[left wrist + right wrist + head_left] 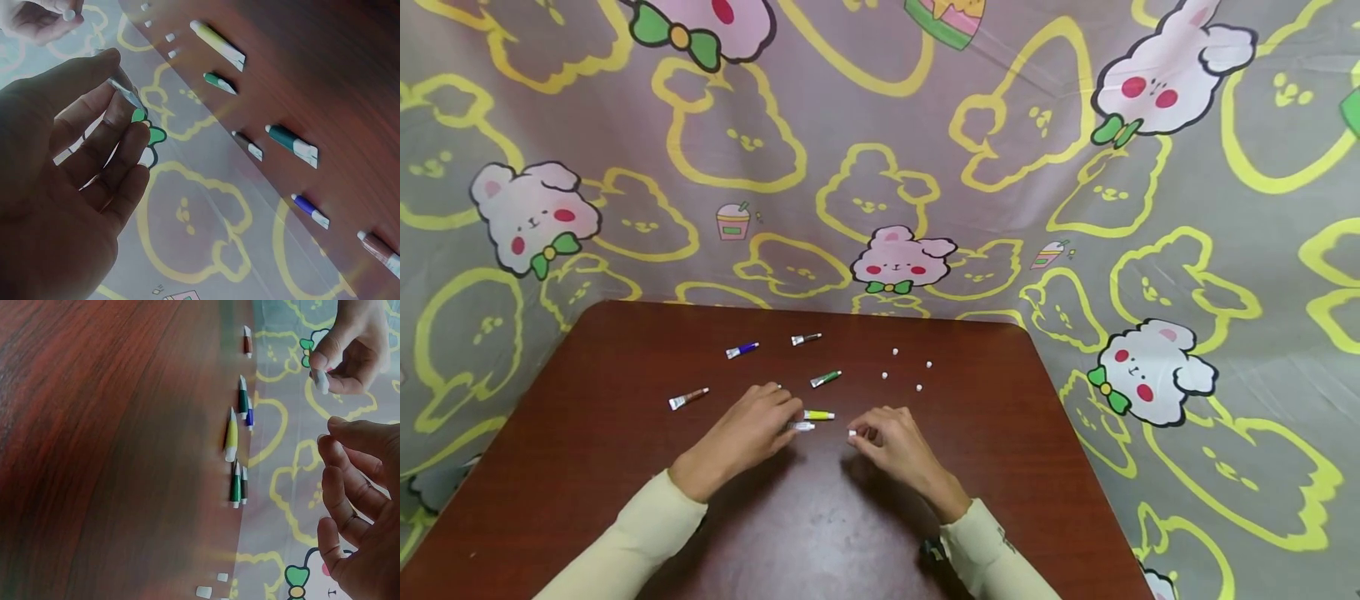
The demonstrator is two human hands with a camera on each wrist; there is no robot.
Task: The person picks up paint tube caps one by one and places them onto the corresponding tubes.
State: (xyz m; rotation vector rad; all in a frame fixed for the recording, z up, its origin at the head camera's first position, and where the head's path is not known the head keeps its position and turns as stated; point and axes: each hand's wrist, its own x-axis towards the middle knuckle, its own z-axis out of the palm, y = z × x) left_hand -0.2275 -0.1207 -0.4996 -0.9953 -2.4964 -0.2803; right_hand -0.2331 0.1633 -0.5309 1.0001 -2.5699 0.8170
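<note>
so, left hand (741, 437): fingers curl around a small silver-white paint tube (801, 426), low over the table middle.
right hand (891, 446): fingertips pinch a tiny white cap (852, 433), just beside the tube's end.
table (587, 467): dark red-brown wood, smooth and a little glossy.
near things: yellow tube (817, 414) touching the left fingers; green tube (825, 378), blue tube (742, 350) and brown tube (688, 398) lying apart.
loose caps (919, 387): small, white, scattered behind the right hand.
backdrop (880, 150): grey cloth with rabbit drawings.
</note>
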